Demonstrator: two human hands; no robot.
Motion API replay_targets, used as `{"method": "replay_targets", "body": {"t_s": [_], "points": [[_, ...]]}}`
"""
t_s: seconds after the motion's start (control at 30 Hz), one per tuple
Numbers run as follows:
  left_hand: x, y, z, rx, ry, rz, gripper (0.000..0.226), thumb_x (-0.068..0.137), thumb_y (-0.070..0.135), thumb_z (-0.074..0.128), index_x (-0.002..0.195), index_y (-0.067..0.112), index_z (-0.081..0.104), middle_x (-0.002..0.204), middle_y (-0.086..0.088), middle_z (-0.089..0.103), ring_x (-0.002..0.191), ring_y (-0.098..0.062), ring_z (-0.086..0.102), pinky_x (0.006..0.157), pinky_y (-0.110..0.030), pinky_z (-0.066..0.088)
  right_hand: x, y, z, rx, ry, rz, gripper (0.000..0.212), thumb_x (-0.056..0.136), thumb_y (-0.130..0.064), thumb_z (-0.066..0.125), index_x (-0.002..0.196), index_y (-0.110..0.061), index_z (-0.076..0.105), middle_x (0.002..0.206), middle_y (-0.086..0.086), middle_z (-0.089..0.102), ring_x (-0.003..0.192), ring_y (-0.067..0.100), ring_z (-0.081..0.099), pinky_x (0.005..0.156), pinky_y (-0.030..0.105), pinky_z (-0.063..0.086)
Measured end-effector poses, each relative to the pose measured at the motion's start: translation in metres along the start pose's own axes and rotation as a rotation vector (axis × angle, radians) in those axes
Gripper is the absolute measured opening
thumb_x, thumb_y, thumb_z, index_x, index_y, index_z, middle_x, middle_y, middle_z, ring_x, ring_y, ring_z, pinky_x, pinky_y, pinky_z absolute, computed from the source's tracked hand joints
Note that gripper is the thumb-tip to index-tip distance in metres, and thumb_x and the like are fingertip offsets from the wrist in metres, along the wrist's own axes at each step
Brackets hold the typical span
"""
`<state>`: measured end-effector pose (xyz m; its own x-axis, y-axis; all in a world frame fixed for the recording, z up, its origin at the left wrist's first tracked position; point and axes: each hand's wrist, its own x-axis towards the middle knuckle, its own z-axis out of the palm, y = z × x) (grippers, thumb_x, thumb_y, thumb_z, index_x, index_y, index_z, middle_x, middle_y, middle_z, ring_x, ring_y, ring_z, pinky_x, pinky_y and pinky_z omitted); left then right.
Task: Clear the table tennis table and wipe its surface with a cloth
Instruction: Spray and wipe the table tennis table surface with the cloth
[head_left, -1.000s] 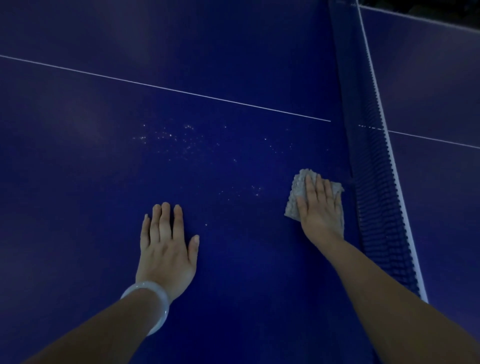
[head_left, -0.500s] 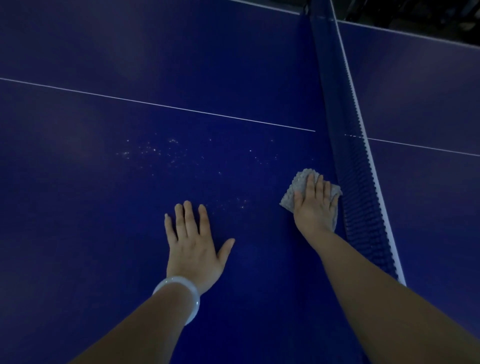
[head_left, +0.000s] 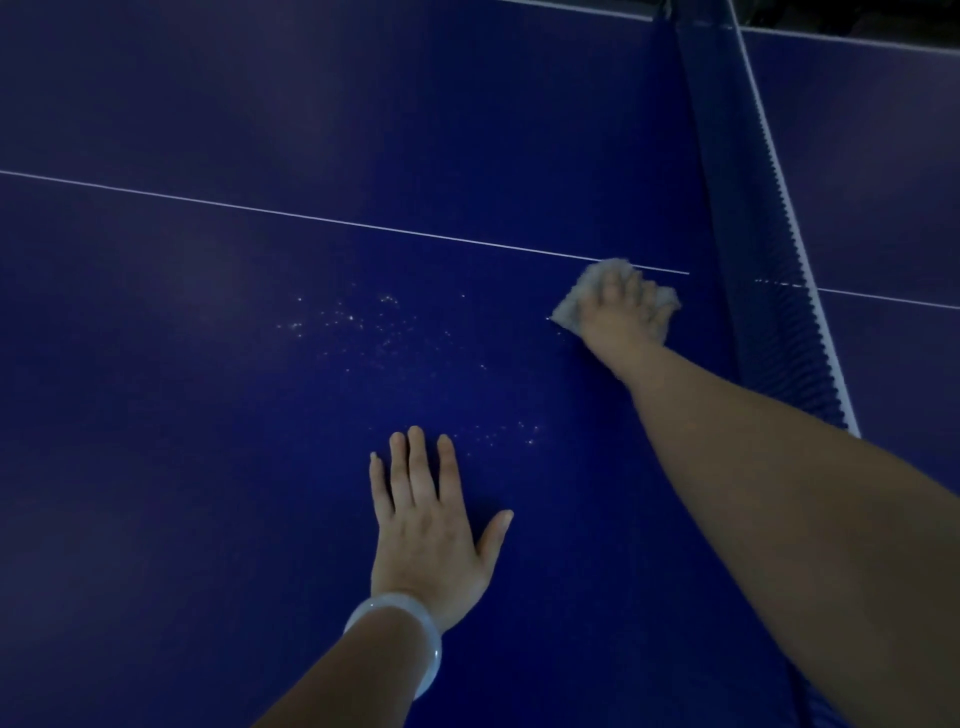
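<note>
The dark blue table tennis table (head_left: 208, 441) fills the view. My right hand (head_left: 626, 312) presses a grey textured cloth (head_left: 569, 307) flat onto the surface, just left of the net and touching the white centre line (head_left: 363, 224). My left hand (head_left: 428, 530) lies flat on the table nearer to me, fingers spread, nothing in it, a pale bangle on its wrist. Small white specks (head_left: 363, 325) are scattered on the surface between the two hands and left of the cloth.
The blue net (head_left: 753, 249) with its white top band runs from the far edge toward me on the right. Beyond it lies the table's other half (head_left: 883, 182). The far table edge shows at the top.
My right hand has slid the cloth away from me along the net, up to the centre line. My left hand stays flat on the table and sits lower in view.
</note>
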<state>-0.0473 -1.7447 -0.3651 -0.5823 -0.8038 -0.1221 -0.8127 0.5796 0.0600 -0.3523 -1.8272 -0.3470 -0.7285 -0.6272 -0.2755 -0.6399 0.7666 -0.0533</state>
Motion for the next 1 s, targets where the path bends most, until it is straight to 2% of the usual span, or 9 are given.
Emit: {"method": "replay_targets", "body": {"t_s": [0.13, 0.2, 0.3, 0.4, 0.5, 0.63, 0.73, 0.8, 1.0], "points": [[0.000, 0.000, -0.003, -0.002, -0.006, -0.016, 0.093, 0.090, 0.073, 0.015, 0.152, 0.004, 0.023, 0.158, -0.025, 0.017, 0.148, -0.038, 0.009, 0.119, -0.058, 0.012, -0.045, -0.057, 0.026, -0.094, 0.017, -0.573, 0.058, 0.103, -0.045, 0.015, 0.155, -0.028, -0.004, 0.163, 0.008, -0.007, 0.149, 0.032, -0.004, 0.116, 0.058, -0.003], [-0.001, 0.000, -0.002, -0.006, -0.005, -0.009, 0.092, 0.090, 0.073, 0.016, 0.152, 0.004, 0.022, 0.158, -0.025, 0.017, 0.148, -0.038, 0.008, 0.119, -0.058, 0.011, -0.050, -0.043, 0.029, -0.160, 0.034, -0.670, 0.061, 0.102, -0.041, 0.021, 0.156, -0.026, -0.002, 0.163, 0.008, -0.006, 0.150, 0.033, -0.003, 0.118, 0.059, 0.002], [0.000, -0.002, 0.001, -0.036, 0.012, 0.000, 0.091, 0.091, 0.072, 0.020, 0.150, 0.003, 0.025, 0.156, -0.026, 0.019, 0.148, -0.039, 0.011, 0.118, -0.059, 0.014, -0.030, 0.004, 0.022, -0.095, 0.143, -0.358, 0.063, 0.098, -0.032, 0.036, 0.154, -0.022, 0.011, 0.161, 0.010, 0.008, 0.144, 0.035, 0.017, 0.111, 0.065, 0.018], [0.000, -0.002, 0.002, -0.045, 0.013, 0.002, 0.091, 0.091, 0.072, 0.019, 0.151, 0.003, 0.025, 0.156, -0.026, 0.019, 0.148, -0.040, 0.011, 0.118, -0.059, 0.014, -0.031, 0.021, 0.008, 0.056, 0.062, 0.093, 0.060, 0.102, -0.043, 0.014, 0.155, -0.027, -0.005, 0.163, 0.008, -0.004, 0.149, 0.030, 0.001, 0.117, 0.058, -0.002], [0.000, -0.002, 0.001, -0.031, 0.009, 0.000, 0.092, 0.091, 0.072, 0.018, 0.151, 0.003, 0.024, 0.157, -0.026, 0.018, 0.148, -0.039, 0.009, 0.118, -0.059, 0.011, -0.066, -0.029, 0.025, -0.046, 0.200, -0.179, 0.060, 0.097, -0.037, 0.012, 0.155, -0.024, 0.004, 0.160, 0.010, 0.010, 0.143, 0.035, 0.017, 0.115, 0.060, 0.008], [0.000, -0.003, 0.000, -0.038, -0.008, 0.000, 0.093, 0.090, 0.072, 0.015, 0.152, 0.004, 0.022, 0.158, -0.025, 0.015, 0.149, -0.038, 0.006, 0.119, -0.058, 0.007, -0.104, -0.034, 0.047, -0.080, 0.071, -0.554, 0.062, 0.098, -0.049, 0.012, 0.155, -0.030, -0.005, 0.164, 0.001, -0.009, 0.150, 0.024, -0.007, 0.120, 0.053, -0.003], [0.000, -0.004, -0.001, -0.056, -0.016, 0.005, 0.094, 0.090, 0.073, 0.012, 0.153, 0.004, 0.018, 0.159, -0.025, 0.011, 0.149, -0.039, 0.001, 0.119, -0.058, 0.005, -0.109, 0.029, 0.049, -0.077, 0.186, -0.192, 0.066, 0.100, -0.039, 0.029, 0.156, -0.025, -0.002, 0.163, 0.006, -0.005, 0.148, 0.031, 0.005, 0.117, 0.058, 0.010], [0.000, -0.004, 0.000, -0.061, -0.020, 0.006, 0.094, 0.089, 0.073, 0.011, 0.153, 0.004, 0.016, 0.159, -0.026, 0.009, 0.149, -0.039, -0.001, 0.119, -0.059, 0.003, -0.134, 0.058, 0.051, 0.096, 0.184, 0.084, 0.061, 0.103, -0.045, 0.016, 0.155, -0.028, -0.008, 0.164, 0.005, -0.004, 0.150, 0.026, 0.000, 0.120, 0.053, 0.003], [-0.002, -0.008, -0.006, -0.131, -0.025, 0.008, 0.092, 0.090, 0.071, 0.015, 0.154, 0.006, 0.011, 0.160, -0.023, 0.003, 0.149, -0.037, -0.006, 0.119, -0.055, -0.007, -0.215, 0.002, 0.085, 0.070, 0.162, 0.068, 0.061, 0.100, -0.051, 0.004, 0.154, -0.029, -0.013, 0.164, 0.005, -0.007, 0.150, 0.022, -0.008, 0.119, 0.049, -0.010]]}}
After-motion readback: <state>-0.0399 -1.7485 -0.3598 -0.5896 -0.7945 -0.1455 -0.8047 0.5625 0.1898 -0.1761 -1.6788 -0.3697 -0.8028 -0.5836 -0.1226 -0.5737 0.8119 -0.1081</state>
